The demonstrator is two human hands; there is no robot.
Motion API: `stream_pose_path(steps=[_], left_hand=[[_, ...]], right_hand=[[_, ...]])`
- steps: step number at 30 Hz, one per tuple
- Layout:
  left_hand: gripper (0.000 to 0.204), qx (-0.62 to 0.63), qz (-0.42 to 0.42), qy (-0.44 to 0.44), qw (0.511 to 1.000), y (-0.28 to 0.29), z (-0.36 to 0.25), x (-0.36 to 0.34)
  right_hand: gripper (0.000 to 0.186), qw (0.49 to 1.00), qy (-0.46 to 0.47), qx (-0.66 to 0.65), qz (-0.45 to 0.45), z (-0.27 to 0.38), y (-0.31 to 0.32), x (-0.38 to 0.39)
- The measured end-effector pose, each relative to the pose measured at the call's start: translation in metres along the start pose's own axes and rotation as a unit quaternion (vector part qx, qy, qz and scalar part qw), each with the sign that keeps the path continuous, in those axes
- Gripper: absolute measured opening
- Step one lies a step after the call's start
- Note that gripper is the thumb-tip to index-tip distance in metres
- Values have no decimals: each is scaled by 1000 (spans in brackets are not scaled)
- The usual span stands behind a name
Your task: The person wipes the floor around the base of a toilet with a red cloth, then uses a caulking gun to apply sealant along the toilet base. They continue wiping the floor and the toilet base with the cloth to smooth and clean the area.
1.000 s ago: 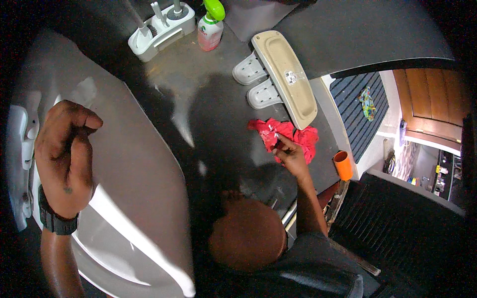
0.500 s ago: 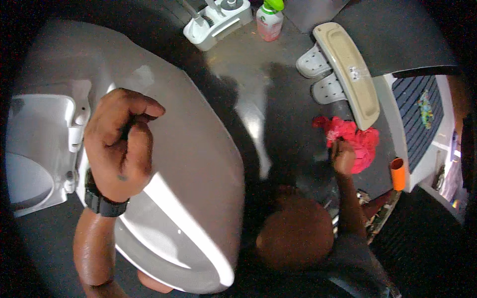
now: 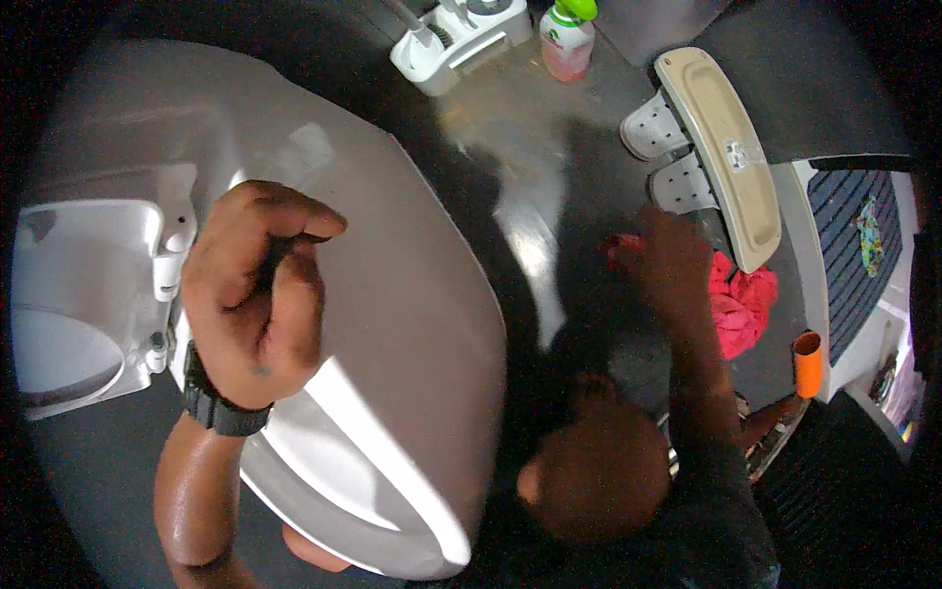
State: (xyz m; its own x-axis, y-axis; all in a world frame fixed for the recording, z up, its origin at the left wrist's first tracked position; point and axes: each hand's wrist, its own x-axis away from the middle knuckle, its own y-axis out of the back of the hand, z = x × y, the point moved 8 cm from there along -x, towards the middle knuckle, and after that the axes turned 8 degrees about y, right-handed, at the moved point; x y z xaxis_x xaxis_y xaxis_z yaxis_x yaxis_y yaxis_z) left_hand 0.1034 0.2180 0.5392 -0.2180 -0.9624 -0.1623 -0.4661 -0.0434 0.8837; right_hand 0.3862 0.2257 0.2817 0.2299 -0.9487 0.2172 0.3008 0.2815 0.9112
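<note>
My left hand (image 3: 257, 280), wearing a dark wristwatch (image 3: 221, 412), is loosely curled closed above a white curved fixture (image 3: 442, 530) with a broad grey side. I see nothing in its fingers. A hinged white seat-like piece (image 3: 157, 255) lies left of it. My right hand is not in view; a patch of skin behind the fixture's lower rim is too hidden to name. On the right, another person's hand (image 3: 667, 255) is at a crumpled red cloth (image 3: 741, 314), its fingers obscured. That person's head (image 3: 594, 476) is below me.
On the dark surface stand a white brush caddy (image 3: 461, 54), a spray bottle (image 3: 567, 49), a beige tray (image 3: 756, 206) beside white perforated clogs (image 3: 677, 187), and an orange cup (image 3: 808, 365). A ribbed mat (image 3: 844, 265) with a patterned cloth (image 3: 868, 236) is at right.
The view has shifted, so the scene sits farther right. My left hand stays curled and appears farther right. The other person's arm has moved higher and leftward over the red cloth.
</note>
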Motion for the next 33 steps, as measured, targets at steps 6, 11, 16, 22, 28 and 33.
stream_pose_path(steps=[6, 11, 16, 22, 28, 33], left_hand=[[17, -23, 28, -28, 999, -1, 2, 2], [16, -7, 45, 1, 999, -7, 9, 3], [17, 6, 23, -22, 999, -10, -11, -4], [16, 72, -1, -24, 997, -21, 14, -3], [14, 4, -134, -128, 983, 0, 3, 6], [13, 99, -120, -127, 980, 4, 6, 3]], right_hand=[[68, 987, -59, -143, 40, -66, 28, 40], [62, 973, -230, 0, 5, -154, 15, 110], [47, 979, -152, 38, -129, -195, -56, 159], [29, 965, -168, -72, -190, -274, -130, 160], [36, 978, -135, 36, -152, -258, -118, 159], [32, 981, -108, 38, -159, -237, -85, 156]])
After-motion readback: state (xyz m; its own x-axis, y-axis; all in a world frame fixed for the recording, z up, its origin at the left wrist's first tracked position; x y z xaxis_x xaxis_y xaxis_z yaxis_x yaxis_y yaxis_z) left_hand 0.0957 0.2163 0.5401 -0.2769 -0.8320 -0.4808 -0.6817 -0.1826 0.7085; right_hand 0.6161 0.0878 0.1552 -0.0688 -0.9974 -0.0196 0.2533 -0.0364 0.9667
